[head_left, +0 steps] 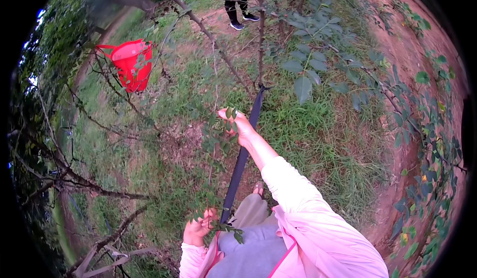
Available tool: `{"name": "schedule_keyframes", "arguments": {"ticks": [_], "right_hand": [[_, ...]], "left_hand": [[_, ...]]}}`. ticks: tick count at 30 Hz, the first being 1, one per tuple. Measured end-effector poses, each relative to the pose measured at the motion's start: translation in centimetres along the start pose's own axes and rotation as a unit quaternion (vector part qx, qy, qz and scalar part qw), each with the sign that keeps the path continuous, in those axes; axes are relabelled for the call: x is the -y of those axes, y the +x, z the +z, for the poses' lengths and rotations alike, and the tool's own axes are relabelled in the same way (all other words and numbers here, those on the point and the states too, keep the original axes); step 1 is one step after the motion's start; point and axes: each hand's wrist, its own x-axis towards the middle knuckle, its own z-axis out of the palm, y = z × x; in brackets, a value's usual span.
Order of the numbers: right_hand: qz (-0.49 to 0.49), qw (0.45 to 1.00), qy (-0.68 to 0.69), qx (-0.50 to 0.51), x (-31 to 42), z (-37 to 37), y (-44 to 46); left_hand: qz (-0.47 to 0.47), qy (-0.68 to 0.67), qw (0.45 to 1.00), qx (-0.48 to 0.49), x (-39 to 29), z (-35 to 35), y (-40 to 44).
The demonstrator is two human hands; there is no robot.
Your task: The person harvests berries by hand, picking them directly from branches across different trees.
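Note:
My right hand point(237, 124) reaches forward at the centre of the view, among small green leaves point(229, 113) of a thin branch; leaves cover part of its fingers. Near the bottom, my left hand point(202, 223) is closed at a leafy twig point(211, 213), close to my body. A dark strap point(243, 154) is tied to an upright stem at its upper end and runs down to my waist, passing just beside my right wrist.
A red bucket point(133, 64) hangs among branches at the upper left. Another person's legs point(234, 5) stand at the top. Thorny bare branches point(99, 188) cross the left side. Leafy branches point(310, 69) spread across the right, above grass and a dirt path point(397, 104).

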Motion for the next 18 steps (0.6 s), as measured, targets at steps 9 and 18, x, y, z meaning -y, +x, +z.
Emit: {"name": "schedule_keyframes", "arguments": {"ticks": [9,18], "right_hand": [[-0.002,1.0,0.016,0.012,0.3,-0.3,-0.1],[0.009,1.0,0.029,0.006,0.4,-3.1,-1.9]], "left_hand": [[0.015,0.021,1.0,-0.014,0.0,0.7,0.0],[0.054,0.021,0.998,0.005,-0.8,2.7,-0.2]]}}
